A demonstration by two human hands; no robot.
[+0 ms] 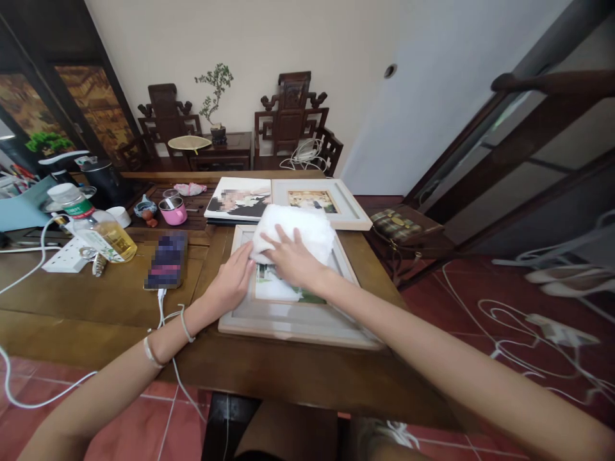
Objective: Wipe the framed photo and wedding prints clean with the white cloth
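A picture frame point(302, 328) with a pale wooden rim lies flat on the table in front of me, a photo behind its front. On its upper part rests a folded white cloth point(300, 224). My right hand point(294, 256) lies flat on the cloth with fingers spread, pressing on it. Along the frame's left side, my left hand point(233, 278) rests with its fingers stretched out, the tips touching the cloth's left edge. The cloth and my right hand cover part of the photo.
Behind lie another framed picture point(353, 205) and a photo panel point(240, 198). To the left are a phone point(166, 261) on a cable, a pink cup point(173, 210), a bottle of yellow liquid point(103, 234) and a power strip point(67, 255). A plaid bag point(396, 224) sits right of the table.
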